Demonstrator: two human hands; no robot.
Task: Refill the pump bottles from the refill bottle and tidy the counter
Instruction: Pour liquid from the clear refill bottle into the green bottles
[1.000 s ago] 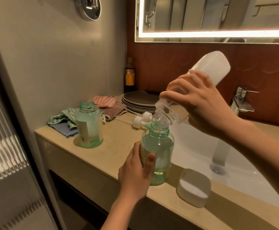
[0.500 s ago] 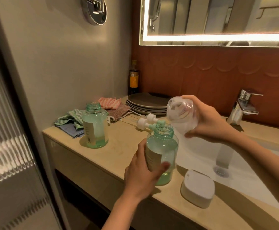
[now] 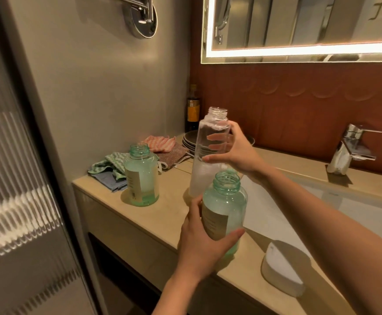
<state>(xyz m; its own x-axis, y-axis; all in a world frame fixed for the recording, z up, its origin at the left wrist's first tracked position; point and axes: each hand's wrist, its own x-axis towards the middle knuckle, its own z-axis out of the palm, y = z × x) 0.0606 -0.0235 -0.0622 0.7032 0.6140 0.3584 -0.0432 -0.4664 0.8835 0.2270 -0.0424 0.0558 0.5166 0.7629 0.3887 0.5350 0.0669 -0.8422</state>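
The left hand wraps its fingers round the near green pump bottle, uncapped at the desk edge beside the sink. The right hand grips the clear refill bottle, upright just behind it. A second open pump bottle stands further left.

The left hand and the right hand are bare. The left forearm and right forearm are slender and bare up to the picture's edge. The left thumbnail is trimmed short.
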